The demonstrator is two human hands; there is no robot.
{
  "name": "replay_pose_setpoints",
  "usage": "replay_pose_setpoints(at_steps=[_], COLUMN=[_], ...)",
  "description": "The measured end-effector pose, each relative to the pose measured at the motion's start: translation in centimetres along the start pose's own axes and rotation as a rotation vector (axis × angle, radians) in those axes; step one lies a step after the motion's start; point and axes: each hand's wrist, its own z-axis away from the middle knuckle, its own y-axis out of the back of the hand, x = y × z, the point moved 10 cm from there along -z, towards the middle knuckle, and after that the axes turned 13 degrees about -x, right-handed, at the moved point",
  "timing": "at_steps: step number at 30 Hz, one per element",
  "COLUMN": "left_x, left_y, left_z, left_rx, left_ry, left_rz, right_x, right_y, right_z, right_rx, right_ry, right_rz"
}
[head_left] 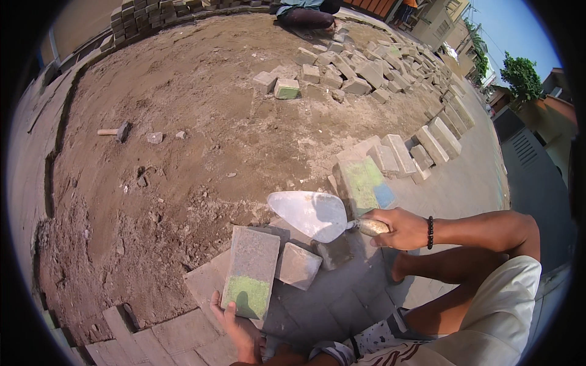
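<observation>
My right hand [397, 229], with a dark beaded bracelet at the wrist, is closed round the handle of a trowel [311, 213]. Its pale, leaf-shaped blade points left above the pavers. At the lower middle my left hand [235, 326] grips the near end of a grey paving brick [251, 259] with a green painted patch. Under and beside that brick lie other pavers, among them a tilted grey block [298, 266] and a darker block [333, 251] below the blade. A paver with green and blue paint [366, 183] lies just beyond the trowel.
Bare soil [152, 177] spreads at the left, with a hammer [117, 132] on it. Loose pavers [366, 67] are heaped at the back, and a row of blocks [430, 145] runs along the right. Another person [307, 15] sits at the far edge. Stacked bricks [137, 18] stand back left.
</observation>
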Motion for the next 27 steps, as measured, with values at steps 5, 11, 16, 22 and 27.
replay_pose_setpoints(at_steps=[5,11,16,22,27], left_x=[2.9,1.4,0.8,1.4,17.0], left_y=[-1.4,-4.3,-4.8,-7.0,-6.0], left_z=[1.3,1.4,0.3,-0.6,0.5], left_rx=[0.031,-0.372,-0.269,-0.339,-0.276], left_ry=[-0.081,-0.201,-0.31,-0.265,-0.232], left_rz=[-0.879,-1.513,-1.431,-1.554,-1.228], right_x=[-2.4,-2.5,-2.6,-2.4,-5.9], right_y=[1.1,3.7,5.0,5.3,5.6], right_z=[4.2,9.0,9.8,10.4,10.8], right_rx=[0.008,0.254,0.372,0.383,0.377], right_ry=[-0.009,0.102,0.063,0.046,0.196], right_rz=[-0.044,-0.239,-0.352,-0.301,0.445])
